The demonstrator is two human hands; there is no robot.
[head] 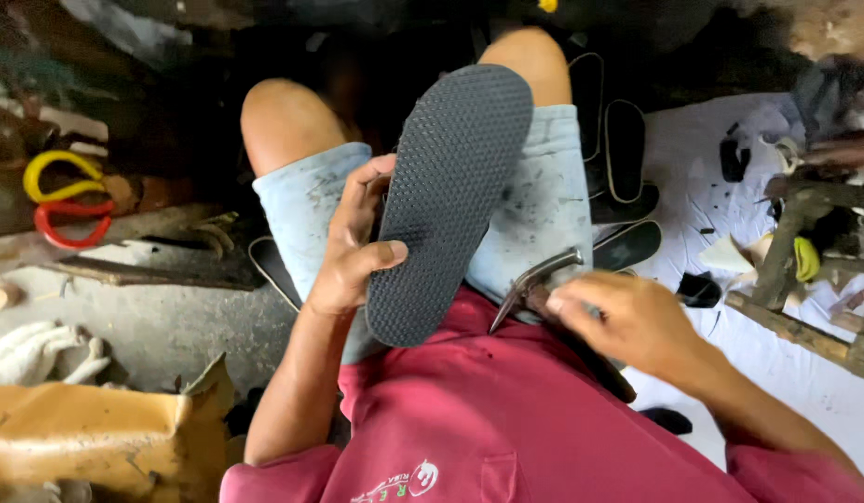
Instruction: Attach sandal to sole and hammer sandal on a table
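We grip the sole (450, 200) mid-frame, tread up, left hand (353, 242) clamping its edge; right hand (627, 321) wraps the hammer (534, 284) lower right. Tapping step; next needs careful aim.

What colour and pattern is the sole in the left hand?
Dark grey-black sole with a fine raised dot texture, seen in the head view.

Grey concrete floor (171, 326) on the left side, pretty cluttered: yellow strap (59, 172) and red strap (68, 224) lying together near the far left edge, a crumpled tan sheet (96, 433) at the near left corner. Right side is covered by a white cloth (711, 186) with dark soles (627, 149) stacked along its inner edge and wooden sticks (795, 331) toward the right edge.
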